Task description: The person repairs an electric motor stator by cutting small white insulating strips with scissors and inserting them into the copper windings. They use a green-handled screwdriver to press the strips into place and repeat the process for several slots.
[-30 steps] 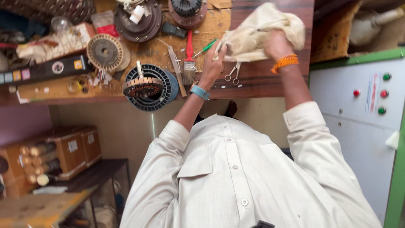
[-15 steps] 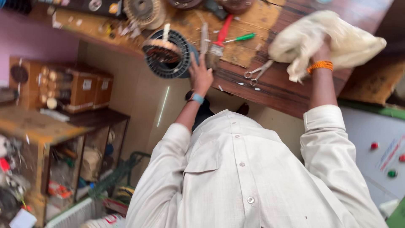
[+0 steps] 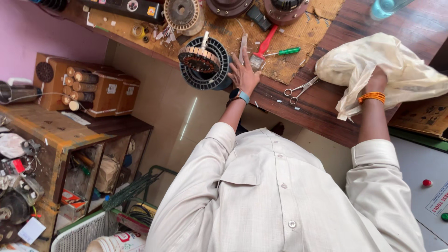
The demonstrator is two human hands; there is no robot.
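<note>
Head view: left hand (image 3: 243,70) lies flat and open beside the round black motor stator (image 3: 204,64) on the wooden bench (image 3: 322,109), right hand (image 3: 376,80) is buried in a cream plastic bag (image 3: 389,70), grip unclear, nothing out yet, scissors (image 3: 301,88) untouched between the 2.

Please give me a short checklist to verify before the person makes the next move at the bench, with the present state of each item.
1. Left hand rests beside the round black motor stator with copper windings, touching its edge: ok.
2. Right hand is pushed into the crumpled cream plastic bag; what it grips inside: cannot tell.
3. Steel scissors lie on the dark wooden bench between both hands, clear of fingers: ok.
4. Green-handled screwdriver lies flat on the brown mat: ok.
5. Stator overhangs the bench edge: not ok.
</note>
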